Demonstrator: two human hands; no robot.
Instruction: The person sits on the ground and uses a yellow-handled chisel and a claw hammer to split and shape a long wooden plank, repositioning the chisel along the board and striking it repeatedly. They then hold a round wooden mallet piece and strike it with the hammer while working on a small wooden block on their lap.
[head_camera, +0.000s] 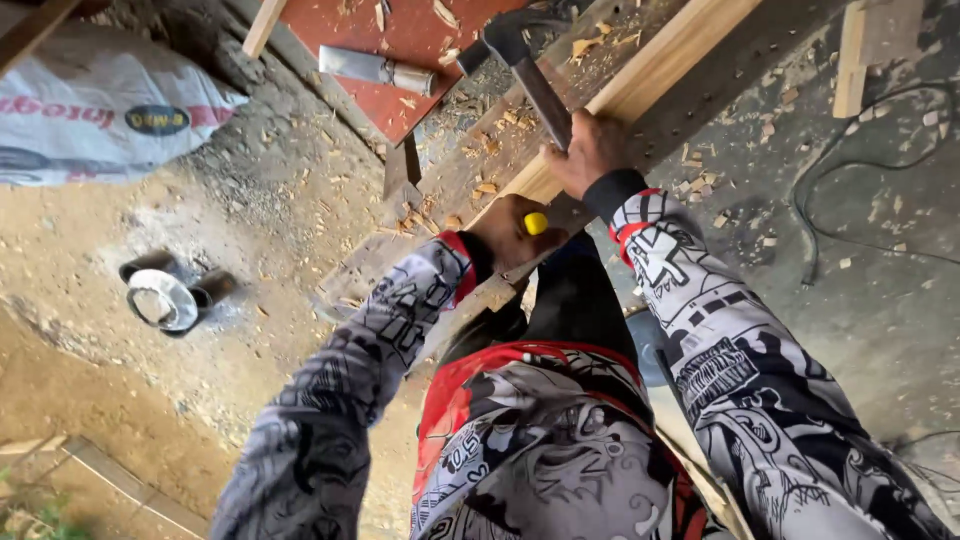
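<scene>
Likely to skid along the bench (700, 75) under a hard blow: no clamp to be seen on the pale plank (640, 80), loose chips (500, 140) beneath it. Risk of a glancing swing from the hammer (525, 70), held raised over the plank by the right hand (590, 150), fist closed tight round the handle. Danger then to the left hand (505, 235), wrapped firmly about a yellow-capped tool (536, 223) close under the hammer's path, knuckles exposed. Possible snagging of a foot in the cable (850, 160) lying loose nearby.

As to looks: plank long, straight, fresh-cut and light, running aslant across the dark bench, with both hands at its near end. Hammer dark-headed, with a brownish handle, tilted head-up. Tool in the left fist mostly hidden; only the rounded yellow end showing, blade or tip impossible to tell.
</scene>
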